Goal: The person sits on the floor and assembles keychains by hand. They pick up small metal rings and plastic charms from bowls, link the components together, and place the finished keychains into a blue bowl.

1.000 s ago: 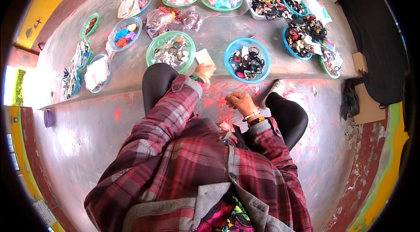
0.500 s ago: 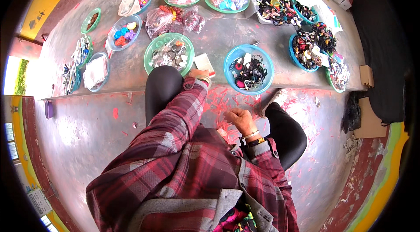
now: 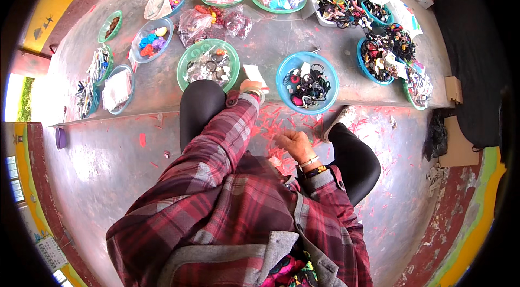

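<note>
A flat white rectangular card (image 3: pixel 254 72) sits between a round green plastic basket (image 3: pixel 193 49) and a round blue plastic basin (image 3: pixel 282 82), the left hand (image 3: pixel 251 86) at its near end, grip unclear, the curled right hand (image 3: pixel 296 145) apart, its contents hidden.

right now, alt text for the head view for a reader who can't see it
The left hand, in a plaid sleeve, is at a flat white item between a green basket and a blue basin of dark cords. The right hand, loosely curled, is above red scraps on the floor; more filled baskets sit beyond.
</note>
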`<state>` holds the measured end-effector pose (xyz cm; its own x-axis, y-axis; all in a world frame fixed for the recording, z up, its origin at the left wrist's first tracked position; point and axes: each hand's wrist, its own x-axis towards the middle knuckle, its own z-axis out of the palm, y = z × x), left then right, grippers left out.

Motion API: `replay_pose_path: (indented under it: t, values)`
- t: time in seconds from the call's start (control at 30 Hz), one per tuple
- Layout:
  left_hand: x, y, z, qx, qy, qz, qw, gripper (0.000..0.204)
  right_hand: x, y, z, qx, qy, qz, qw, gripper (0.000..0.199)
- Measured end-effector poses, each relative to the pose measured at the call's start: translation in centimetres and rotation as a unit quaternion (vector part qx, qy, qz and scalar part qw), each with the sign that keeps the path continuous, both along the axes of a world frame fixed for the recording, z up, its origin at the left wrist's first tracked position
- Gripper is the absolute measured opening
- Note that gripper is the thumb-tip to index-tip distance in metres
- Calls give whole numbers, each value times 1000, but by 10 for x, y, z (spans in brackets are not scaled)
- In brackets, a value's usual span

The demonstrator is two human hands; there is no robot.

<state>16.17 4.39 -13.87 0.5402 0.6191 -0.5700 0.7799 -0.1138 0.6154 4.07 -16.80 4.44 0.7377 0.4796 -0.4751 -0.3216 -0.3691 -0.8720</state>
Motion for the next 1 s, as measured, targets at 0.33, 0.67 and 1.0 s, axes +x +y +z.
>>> replay_pose_path:
  t: [0.33,0.67,1.0]
  values:
    - [-58,-35,150,-383,-260,-18,886,23,8,-8,-32,7,-55,-132,990,25]
    - [-168,-50,162,-423,-281,-239,828,29,-9,7,-1,225,24,-257,939,23]
    - [-163,-51,162,-547,-234,-163,787,20,-11,1,-21,1,-182,-225,957,22]
